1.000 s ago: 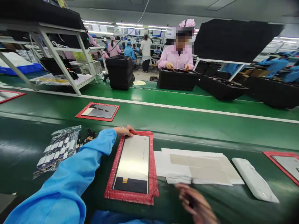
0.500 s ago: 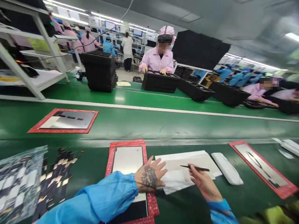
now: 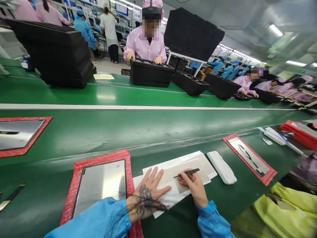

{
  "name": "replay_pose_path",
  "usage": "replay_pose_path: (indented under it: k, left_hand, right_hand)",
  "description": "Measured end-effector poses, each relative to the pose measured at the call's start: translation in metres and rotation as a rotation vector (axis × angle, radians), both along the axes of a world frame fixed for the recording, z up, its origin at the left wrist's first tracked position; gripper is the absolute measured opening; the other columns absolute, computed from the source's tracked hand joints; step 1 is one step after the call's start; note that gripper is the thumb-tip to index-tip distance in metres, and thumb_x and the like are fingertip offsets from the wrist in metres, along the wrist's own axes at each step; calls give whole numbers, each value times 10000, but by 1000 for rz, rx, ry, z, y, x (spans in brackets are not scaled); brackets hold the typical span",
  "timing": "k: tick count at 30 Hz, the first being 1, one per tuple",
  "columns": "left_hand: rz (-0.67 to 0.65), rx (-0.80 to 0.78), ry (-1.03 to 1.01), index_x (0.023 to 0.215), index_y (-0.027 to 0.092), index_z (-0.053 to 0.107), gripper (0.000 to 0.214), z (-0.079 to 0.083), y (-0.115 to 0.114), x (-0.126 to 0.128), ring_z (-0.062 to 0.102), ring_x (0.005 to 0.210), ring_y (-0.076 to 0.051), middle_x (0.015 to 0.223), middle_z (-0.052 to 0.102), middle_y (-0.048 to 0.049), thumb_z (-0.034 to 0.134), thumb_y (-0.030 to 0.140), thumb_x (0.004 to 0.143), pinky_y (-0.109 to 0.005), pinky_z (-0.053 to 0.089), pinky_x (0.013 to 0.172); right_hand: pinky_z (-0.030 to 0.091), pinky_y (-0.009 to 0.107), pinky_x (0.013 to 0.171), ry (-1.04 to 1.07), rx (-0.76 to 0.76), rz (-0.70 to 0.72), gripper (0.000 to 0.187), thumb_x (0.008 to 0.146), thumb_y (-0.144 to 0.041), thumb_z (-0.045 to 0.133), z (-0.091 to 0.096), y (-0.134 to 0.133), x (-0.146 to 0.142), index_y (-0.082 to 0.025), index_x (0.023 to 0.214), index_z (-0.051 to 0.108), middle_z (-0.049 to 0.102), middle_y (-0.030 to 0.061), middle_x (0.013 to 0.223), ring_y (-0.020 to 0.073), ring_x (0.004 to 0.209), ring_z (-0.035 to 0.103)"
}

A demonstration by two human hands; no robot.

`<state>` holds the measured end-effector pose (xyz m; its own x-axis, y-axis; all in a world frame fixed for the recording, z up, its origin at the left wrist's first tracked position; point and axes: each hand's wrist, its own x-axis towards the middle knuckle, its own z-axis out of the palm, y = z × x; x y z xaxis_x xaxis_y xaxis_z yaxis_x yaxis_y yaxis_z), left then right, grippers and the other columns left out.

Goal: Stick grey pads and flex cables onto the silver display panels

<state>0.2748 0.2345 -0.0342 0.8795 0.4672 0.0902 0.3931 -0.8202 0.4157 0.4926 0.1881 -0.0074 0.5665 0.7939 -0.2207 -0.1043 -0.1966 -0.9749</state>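
On white sheets [image 3: 198,162], left hand [image 3: 148,195] flat, fingers splayed; right hand [image 3: 194,185] pinching tweezers [image 3: 187,173].

White paper sheets [image 3: 198,162] flat on green belt, thin black tweezers [image 3: 186,173] tilted above.

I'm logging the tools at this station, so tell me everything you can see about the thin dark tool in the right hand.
The tweezers look like a slim, dark, matte tool tapering to a fine point. The right hand pinches them near the back end between thumb and fingers. They lie nearly level, tip aimed left, over the white sheets on the green belt; whether the tip touches the paper cannot be told. The left hand presses flat on the sheets beside them.
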Motion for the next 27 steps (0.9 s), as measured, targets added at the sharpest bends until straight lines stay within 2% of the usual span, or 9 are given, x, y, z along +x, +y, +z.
replay_pose_path:
  k: [5,10,17,21,23,24,26,27]
  left_hand:
    - [80,-2,-28,1465,482,403,669,-12,-8,-4,289,1453,-445,1636,233,-93,494,739,854,-627,321,1134]
    - [47,90,-31,1511,492,275,717,-17,-11,-7,276,1465,-424,1650,147,-96,462,742,866,-598,316,1145]
    - [47,202,-61,1529,458,277,756,-23,-8,-6,342,1436,-433,1636,217,-130,406,780,856,-583,335,1120]
    - [34,229,-77,1526,412,328,748,-13,-7,-5,345,1438,-418,1631,250,-110,377,775,873,-601,310,1120]
    - [37,209,-53,1503,308,419,703,-6,-15,5,388,1414,-385,1598,341,-102,438,686,910,-566,336,1122]
    - [24,194,-32,1451,251,506,621,-3,-22,13,471,1350,-357,1539,439,-113,473,591,933,-526,400,1082]
    - [-5,171,8,1272,185,678,417,-1,-39,35,644,1076,-299,1326,632,-156,493,361,941,-463,531,857]
    - [-5,164,14,1203,193,723,375,-2,-46,47,672,931,-279,1240,672,-175,475,282,935,-457,539,725]
  right_hand:
    - [600,282,596,19,-55,58,423,575,-484,895,-9,-4,8,-197,773,657,761,33,719,212,657,722]
    - [601,314,636,48,-97,102,431,557,-505,901,-14,-5,15,-207,756,662,765,42,707,222,652,717]
    - [599,283,634,70,-138,102,422,579,-508,895,-15,-3,17,-214,778,667,768,35,739,212,695,728]
    - [603,278,594,71,-150,92,436,533,-508,913,-14,2,17,-207,746,679,757,32,693,213,648,725]
    - [613,288,594,67,-143,89,437,511,-498,921,-11,5,17,-205,733,685,756,29,683,217,632,725]
    - [617,290,594,65,-138,89,433,500,-487,927,-9,6,17,-205,728,689,756,27,681,218,627,725]
    - [621,284,586,59,-127,94,419,472,-452,939,-5,8,16,-206,712,701,755,23,671,217,612,723]
    - [622,278,577,53,-123,98,409,455,-432,944,-2,9,16,-206,699,707,753,22,661,216,601,721]
